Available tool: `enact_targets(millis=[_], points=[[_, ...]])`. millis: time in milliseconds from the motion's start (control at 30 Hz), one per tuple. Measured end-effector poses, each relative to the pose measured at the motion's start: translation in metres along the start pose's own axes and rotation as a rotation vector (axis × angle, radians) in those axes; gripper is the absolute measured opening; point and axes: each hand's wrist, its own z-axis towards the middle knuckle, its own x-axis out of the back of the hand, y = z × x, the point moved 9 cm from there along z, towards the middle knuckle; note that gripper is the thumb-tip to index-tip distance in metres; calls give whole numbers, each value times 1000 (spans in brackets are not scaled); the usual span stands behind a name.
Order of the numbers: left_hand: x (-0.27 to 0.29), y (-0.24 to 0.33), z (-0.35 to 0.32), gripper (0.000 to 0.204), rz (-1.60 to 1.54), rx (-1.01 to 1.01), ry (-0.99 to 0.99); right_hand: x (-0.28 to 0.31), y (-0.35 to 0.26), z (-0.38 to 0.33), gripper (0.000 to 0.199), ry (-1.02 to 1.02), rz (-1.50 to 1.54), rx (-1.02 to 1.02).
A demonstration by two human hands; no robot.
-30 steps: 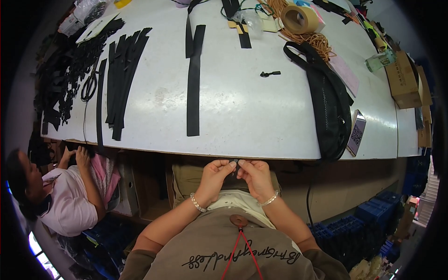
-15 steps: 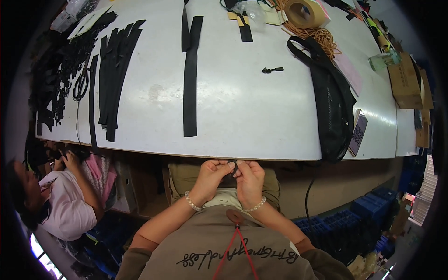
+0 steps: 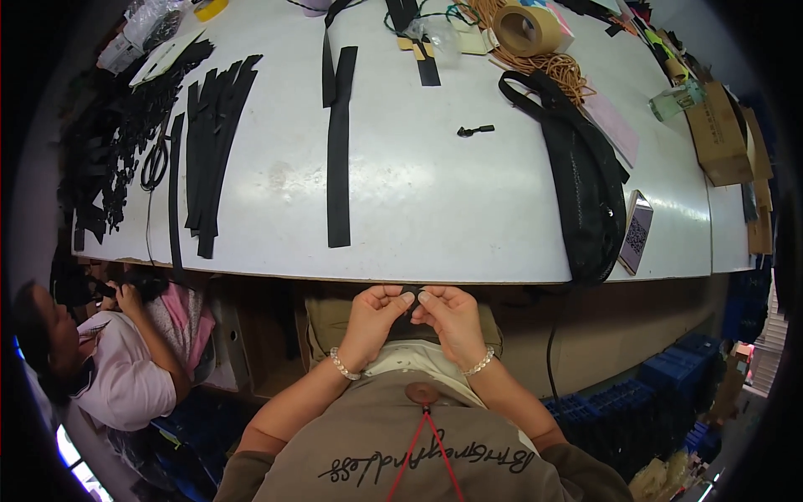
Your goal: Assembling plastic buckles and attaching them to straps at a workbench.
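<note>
Fingertips of my left hand (image 3: 370,320) and my right hand (image 3: 452,322) meet over a small black piece (image 3: 410,295), pinched shut on it from both sides; I cannot tell what kind of part it is, since most of it is hidden by the fingers. It sits just below the near edge of the white table (image 3: 468,217), above my lap, with both hands touching each other around it. Each wrist wears a beaded bracelet.

Taking the table edge as my landmark: straight beyond it from my hands lies a long black strap (image 3: 338,151), running away from me. Left of that strap is a bundle of black strips (image 3: 213,146), with scissors (image 3: 155,163) just beside them and a heap of black parts (image 3: 104,159) further left. Right of my hands, a black bag (image 3: 585,184) lies across the table and droops over the edge, a phone (image 3: 637,231) touching its right side. A small black zipper pull (image 3: 475,130) lies alone between strap and bag. At the far side sit a roll of tape (image 3: 527,29) and a coil of orange cord (image 3: 562,71); cardboard boxes (image 3: 719,134) stand at the right end.

Below the edge on the left, another person in a pink shirt (image 3: 117,376) handles something dark.
</note>
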Motion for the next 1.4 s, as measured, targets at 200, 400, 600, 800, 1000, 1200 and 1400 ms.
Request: enact_targets(millis=[200, 400, 600, 800, 1000, 1200, 1400], points=[[-6, 0, 4, 9, -18, -5, -32, 2, 6, 5, 7, 20, 104, 13], [-7, 1, 4, 6, -75, 24, 12, -5, 13, 0, 5, 120, 303, 0], [-11, 7, 4, 5, -66, 67, -73, -8, 14, -2, 6, 172, 345, -33], [-9, -1, -1, 9, -79, 142, -53, -9, 3, -2, 6, 49, 150, -33], [-23, 41, -26, 21, 136, -122, -124, -24, -44, -30, 8, -92, -157, 237], [-40, 89, -44, 24, 306, -362, -188, -45, -91, -53, 14, -187, -579, 626], [-47, 102, -39, 15, 242, -144, -255, -60, -91, -45, 34, -397, -615, 331]])
